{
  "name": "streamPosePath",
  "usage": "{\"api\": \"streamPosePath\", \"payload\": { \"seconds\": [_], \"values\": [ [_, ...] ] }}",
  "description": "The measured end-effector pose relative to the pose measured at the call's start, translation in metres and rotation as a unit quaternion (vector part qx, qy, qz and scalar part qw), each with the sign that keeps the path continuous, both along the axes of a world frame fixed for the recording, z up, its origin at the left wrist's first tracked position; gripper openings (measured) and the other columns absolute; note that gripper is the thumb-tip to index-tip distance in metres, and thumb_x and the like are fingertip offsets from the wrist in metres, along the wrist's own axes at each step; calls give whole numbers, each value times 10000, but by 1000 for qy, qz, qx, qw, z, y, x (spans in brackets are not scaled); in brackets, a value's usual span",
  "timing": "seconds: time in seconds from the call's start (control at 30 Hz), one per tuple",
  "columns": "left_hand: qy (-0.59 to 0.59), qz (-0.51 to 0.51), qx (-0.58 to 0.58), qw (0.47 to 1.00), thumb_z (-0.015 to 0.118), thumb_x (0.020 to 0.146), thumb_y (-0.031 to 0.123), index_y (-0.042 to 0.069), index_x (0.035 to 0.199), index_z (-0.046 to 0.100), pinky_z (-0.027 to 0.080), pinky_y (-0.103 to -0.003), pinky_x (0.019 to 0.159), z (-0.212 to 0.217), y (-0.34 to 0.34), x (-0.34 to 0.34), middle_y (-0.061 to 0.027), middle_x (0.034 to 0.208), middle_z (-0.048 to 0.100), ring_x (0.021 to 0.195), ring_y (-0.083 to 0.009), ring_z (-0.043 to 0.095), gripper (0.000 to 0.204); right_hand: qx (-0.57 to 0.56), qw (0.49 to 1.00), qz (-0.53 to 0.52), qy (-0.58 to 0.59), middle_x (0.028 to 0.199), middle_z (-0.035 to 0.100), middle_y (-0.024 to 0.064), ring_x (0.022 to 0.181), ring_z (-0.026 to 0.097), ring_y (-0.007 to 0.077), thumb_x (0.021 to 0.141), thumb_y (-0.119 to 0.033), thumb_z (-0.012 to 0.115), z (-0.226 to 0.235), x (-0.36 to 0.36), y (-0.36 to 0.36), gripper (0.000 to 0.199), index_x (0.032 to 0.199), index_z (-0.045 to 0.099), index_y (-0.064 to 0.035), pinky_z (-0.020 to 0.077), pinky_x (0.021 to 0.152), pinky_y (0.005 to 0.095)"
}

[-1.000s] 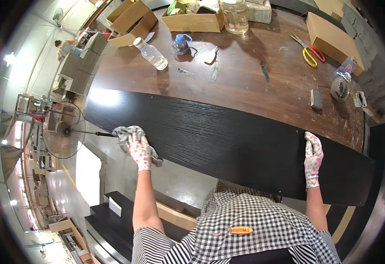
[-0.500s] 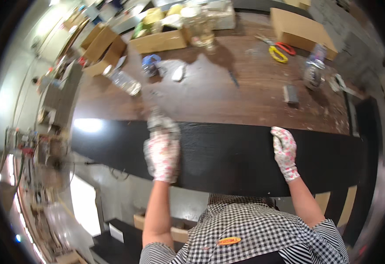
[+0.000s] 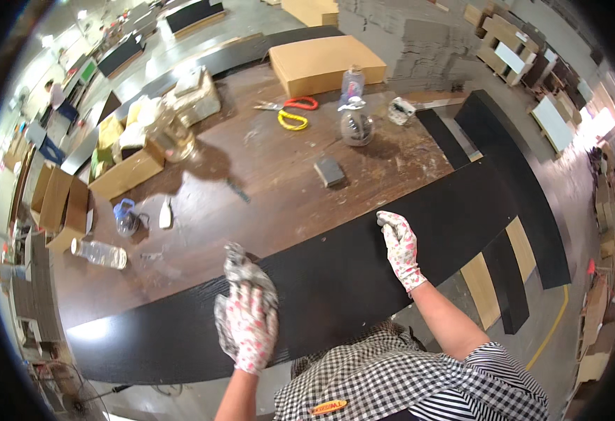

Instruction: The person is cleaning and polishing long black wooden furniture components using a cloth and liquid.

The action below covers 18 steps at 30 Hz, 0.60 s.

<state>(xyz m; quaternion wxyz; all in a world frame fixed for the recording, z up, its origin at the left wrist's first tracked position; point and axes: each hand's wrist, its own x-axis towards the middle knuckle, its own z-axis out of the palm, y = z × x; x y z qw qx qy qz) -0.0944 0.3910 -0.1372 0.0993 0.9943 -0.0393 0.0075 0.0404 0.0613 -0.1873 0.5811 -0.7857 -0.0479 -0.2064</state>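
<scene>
A long black board (image 3: 328, 274) lies along the near side of the brown table. My left hand (image 3: 253, 326), in a white glove with pink flowers, presses a crumpled grey rag (image 3: 239, 264) onto the board left of its middle. The rag sticks out past my fingertips and along the hand's left side. My right hand (image 3: 401, 249), gloved alike, is at the board right of its middle with its fingers curled in. Whether something small is in those fingers I cannot make out.
On the table are a grey sanding block (image 3: 329, 172), scissors (image 3: 293, 112) with red and yellow handles, a round clear bottle (image 3: 356, 129), a lying clear bottle (image 3: 101, 254) and a blue-topped jug (image 3: 126, 219). Cartons (image 3: 325, 63) stand farther back. Another black panel (image 3: 521, 182) is at the right.
The view has swung to the right, showing more of the right-hand panels. My left hand is still on the rag against the board; my right hand stays at the board, fingers curled.
</scene>
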Motion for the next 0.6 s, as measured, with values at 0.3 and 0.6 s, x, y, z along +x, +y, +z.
{"api": "streamPosePath", "payload": {
  "seconds": [0.3,0.6],
  "values": [
    [38,-128,-13,991,666,793,316,80,1320,519,284,-552,1079,3,-137,23,-186,1393,436,1287,-415,394,596,-122,987,-79,-70,1116,639,127,1040,626,239,887,-9,593,42,142,-117,242,1125,627,-32,489,915,331],
    [45,-75,-22,996,687,746,290,83,1288,546,270,-564,1076,-3,-208,60,-190,1394,430,1294,-441,368,597,-335,938,-87,-28,1141,627,99,1092,564,289,793,-266,703,50,302,-152,355,1109,647,-114,450,932,404]
  ]
}}
